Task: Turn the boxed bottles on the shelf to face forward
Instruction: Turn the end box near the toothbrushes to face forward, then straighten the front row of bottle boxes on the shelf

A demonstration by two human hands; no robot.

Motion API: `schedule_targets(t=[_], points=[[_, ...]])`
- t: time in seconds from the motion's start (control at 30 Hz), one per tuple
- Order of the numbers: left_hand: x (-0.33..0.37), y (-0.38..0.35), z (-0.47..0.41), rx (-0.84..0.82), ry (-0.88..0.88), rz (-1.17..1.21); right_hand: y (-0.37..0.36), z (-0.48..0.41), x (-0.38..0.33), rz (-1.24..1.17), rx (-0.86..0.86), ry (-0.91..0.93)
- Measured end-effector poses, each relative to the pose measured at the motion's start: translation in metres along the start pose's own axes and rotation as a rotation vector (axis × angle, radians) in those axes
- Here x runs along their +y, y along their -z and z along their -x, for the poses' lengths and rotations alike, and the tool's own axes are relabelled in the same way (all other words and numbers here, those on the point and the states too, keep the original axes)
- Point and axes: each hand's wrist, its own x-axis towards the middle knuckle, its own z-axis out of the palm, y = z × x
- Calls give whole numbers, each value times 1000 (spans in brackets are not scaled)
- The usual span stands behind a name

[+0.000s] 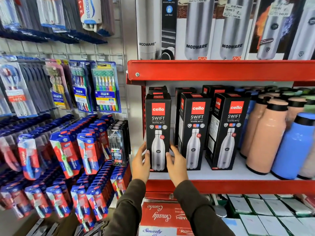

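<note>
Three black Cello Swift bottle boxes stand in a front row on the white shelf (pixel 226 174) with red edges. The leftmost box (pixel 158 126) faces squarely forward. My left hand (pixel 140 163) grips its lower left side and my right hand (pixel 176 165) grips its lower right side. The middle box (pixel 195 128) and the right box (pixel 229 128) stand slightly angled, showing both their front and left side panels. More black boxes stand behind the row, mostly hidden.
Peach bottles (pixel 265 138) and a blue bottle (pixel 294 147) stand loose to the right on the same shelf. Modware boxes (pixel 196 29) fill the shelf above. Toothbrush packs (pixel 105 86) hang on a grid wall to the left. Red cartons (pixel 162 217) sit below.
</note>
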Motion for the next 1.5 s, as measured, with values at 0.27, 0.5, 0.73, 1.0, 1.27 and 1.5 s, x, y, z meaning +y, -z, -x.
schedule_targets(t=[0.27,0.5,0.73,1.0,1.27,1.5], points=[[2,6,7,39,105,42,3,2,6,-97,15,-62],[7,15,27,7,112,78,13,18,8,-144,-20,-23],[20,21,47,19,126,88,19,34,6,-158,-9,19],[19,19,50,45,84,43,23,40,4,-173,-11,5],[18,-2,61,380,-96,-10,42,40,7,-139,174,78],[57,-47,66,373,-427,-103,89,18,16,-176,335,116]])
